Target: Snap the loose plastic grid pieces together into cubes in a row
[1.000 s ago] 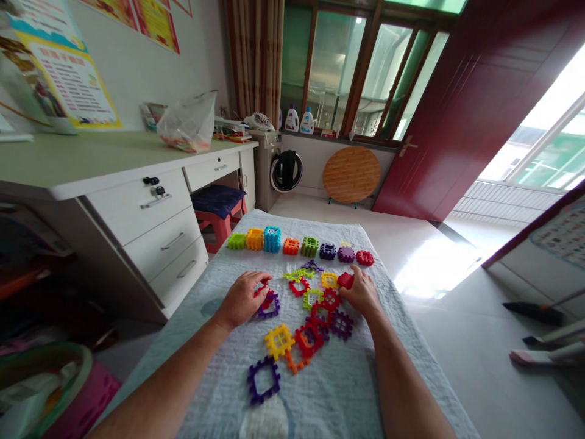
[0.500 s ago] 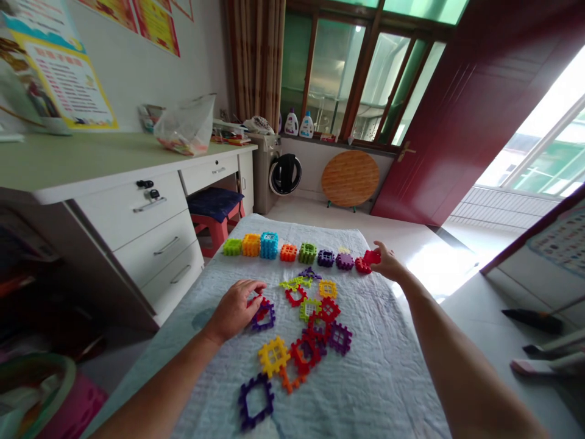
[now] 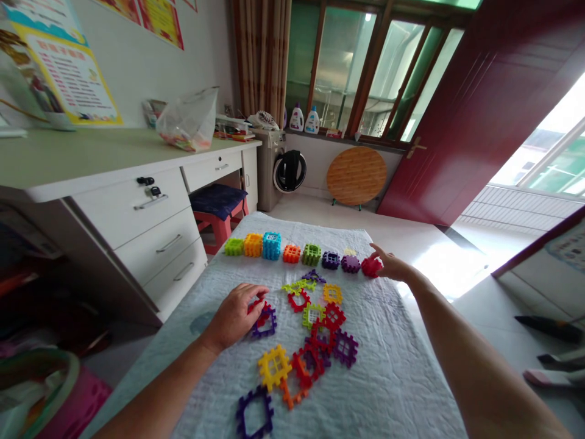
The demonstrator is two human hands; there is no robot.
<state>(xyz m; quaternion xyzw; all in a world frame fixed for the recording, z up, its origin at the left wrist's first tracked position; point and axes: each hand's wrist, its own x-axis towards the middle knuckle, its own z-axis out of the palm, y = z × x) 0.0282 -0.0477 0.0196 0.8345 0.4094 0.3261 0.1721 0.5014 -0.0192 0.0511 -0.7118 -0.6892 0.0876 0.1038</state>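
My right hand (image 3: 393,264) is at the far right end of a row of small block stacks, its thumb and fingers at the red stack (image 3: 371,267) of notched square pieces and one finger raised. My left hand (image 3: 237,312) hovers low over the cloth with curled fingers; a red notched piece (image 3: 256,305) shows between thumb and fingers. Just under it lies a purple square frame (image 3: 269,324). Left of the red stack stand a purple stack (image 3: 350,263), a dark purple one (image 3: 331,260) and a green one (image 3: 311,253).
Loose notched pieces lie mid-table, among them a yellow square (image 3: 275,367), a purple frame (image 3: 254,413) and a yellow-green square (image 3: 313,316). Orange (image 3: 291,253) and tall blue (image 3: 272,246) stacks continue the row on the pale blue cloth (image 3: 365,396). A white desk (image 3: 150,201) stands left.
The red piece in my right hand, tilted above the red stack before, now sits down on it. My left hand has stayed nearly in place. The camera view has shifted slightly.
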